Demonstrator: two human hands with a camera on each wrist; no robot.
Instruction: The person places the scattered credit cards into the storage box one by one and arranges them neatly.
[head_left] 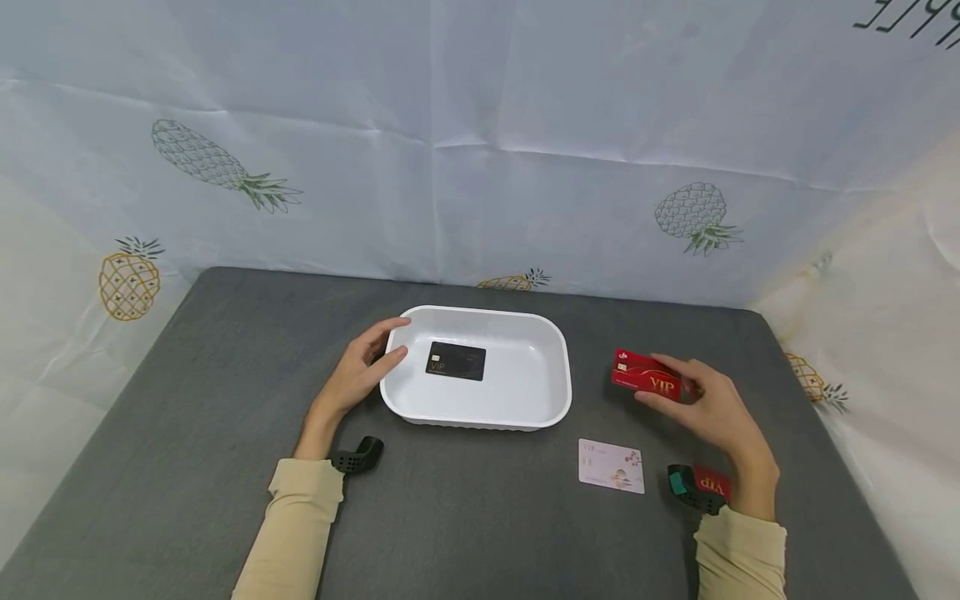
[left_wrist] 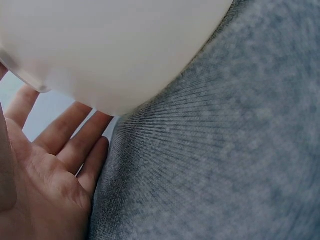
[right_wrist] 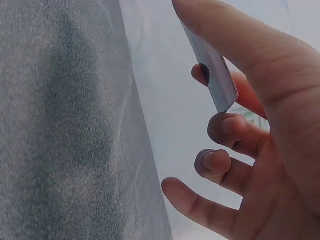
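A white plastic tray (head_left: 487,410) holds a black card (head_left: 455,362) marked VIP, lying flat toward its left side. At the tray's left end my left hand (head_left: 358,371) grips the rim, thumb over the edge; in the left wrist view the fingers (left_wrist: 67,132) lie against the outer wall. To the right of the tray, my right hand (head_left: 708,404) pinches a red VIP card (head_left: 633,372) between thumb and fingers, held above the table. The right wrist view shows this card (right_wrist: 217,80) tilted, its pale back with a dark spot, while the lower fingers spread loosely.
On the grey table (head_left: 465,517), a pale pink card (head_left: 611,467) lies in front of the right hand. Another red card (head_left: 712,482) is partly covered by the right wrist's black band (head_left: 693,492). A pineapple-print cloth (head_left: 420,192) hangs behind the table.
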